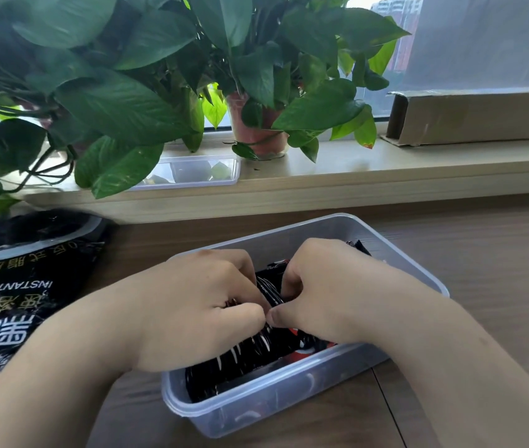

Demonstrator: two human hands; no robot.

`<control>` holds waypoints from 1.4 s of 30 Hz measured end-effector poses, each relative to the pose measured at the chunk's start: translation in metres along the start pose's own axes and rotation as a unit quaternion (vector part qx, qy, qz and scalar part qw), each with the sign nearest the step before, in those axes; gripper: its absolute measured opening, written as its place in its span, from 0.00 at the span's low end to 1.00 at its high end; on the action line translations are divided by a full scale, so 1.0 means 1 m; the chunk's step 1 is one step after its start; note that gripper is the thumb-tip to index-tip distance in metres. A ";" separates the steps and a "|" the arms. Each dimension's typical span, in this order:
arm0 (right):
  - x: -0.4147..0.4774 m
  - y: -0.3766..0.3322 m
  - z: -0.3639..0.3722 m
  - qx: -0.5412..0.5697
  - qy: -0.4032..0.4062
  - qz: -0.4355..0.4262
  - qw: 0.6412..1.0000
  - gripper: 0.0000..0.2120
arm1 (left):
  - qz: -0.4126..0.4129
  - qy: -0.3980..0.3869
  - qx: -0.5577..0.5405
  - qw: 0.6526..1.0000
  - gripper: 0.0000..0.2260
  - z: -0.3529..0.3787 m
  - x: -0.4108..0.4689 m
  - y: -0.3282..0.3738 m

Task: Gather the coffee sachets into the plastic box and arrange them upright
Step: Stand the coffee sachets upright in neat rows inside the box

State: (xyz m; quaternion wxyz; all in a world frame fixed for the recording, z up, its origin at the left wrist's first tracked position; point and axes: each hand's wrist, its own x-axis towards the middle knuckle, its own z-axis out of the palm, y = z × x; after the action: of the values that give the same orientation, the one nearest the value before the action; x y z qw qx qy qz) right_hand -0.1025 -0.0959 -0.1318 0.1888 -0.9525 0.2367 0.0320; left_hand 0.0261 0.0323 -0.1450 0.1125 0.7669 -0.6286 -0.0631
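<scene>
A clear plastic box [411, 253] stands on the wooden table in front of me. Inside it, several black coffee sachets [240, 354] with white and red print stand on edge in a row. My left hand [192, 305] and my right hand [327, 295] are both inside the box, thumbs touching, fingers curled around the sachets from either side. The hands hide the middle of the row. One sachet corner [358, 247] pokes up behind my right hand.
A large black instant coffee bag [14, 305] lies at the left, with a clear lid [30, 234] resting on its far end. Potted plants [256, 130], a clear box [198, 171] and a long cardboard box [470, 114] sit on the windowsill behind.
</scene>
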 end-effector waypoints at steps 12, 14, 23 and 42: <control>0.007 0.001 -0.002 0.067 -0.035 -0.001 0.997 0.09 | -0.002 0.029 -0.018 0.999 0.21 0.003 0.001 -0.004; 0.005 0.003 -0.002 0.069 -0.028 -0.004 0.997 0.08 | 0.001 0.038 -0.024 0.999 0.22 0.002 0.002 -0.005; 0.006 0.005 0.000 0.123 -0.014 0.012 0.992 0.06 | 0.026 0.041 -0.008 0.999 0.25 0.002 0.000 -0.001; 0.018 0.024 0.000 -0.030 -0.005 -0.183 0.983 0.21 | 0.054 -0.046 0.001 0.997 0.26 0.000 0.000 0.000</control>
State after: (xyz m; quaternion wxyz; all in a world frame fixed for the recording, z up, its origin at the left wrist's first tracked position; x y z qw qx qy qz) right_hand -0.0974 -0.1233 -0.1428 0.1644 -0.9847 0.0568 0.0088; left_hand 0.0261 0.0325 -0.1446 0.0858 0.7284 -0.6737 -0.0911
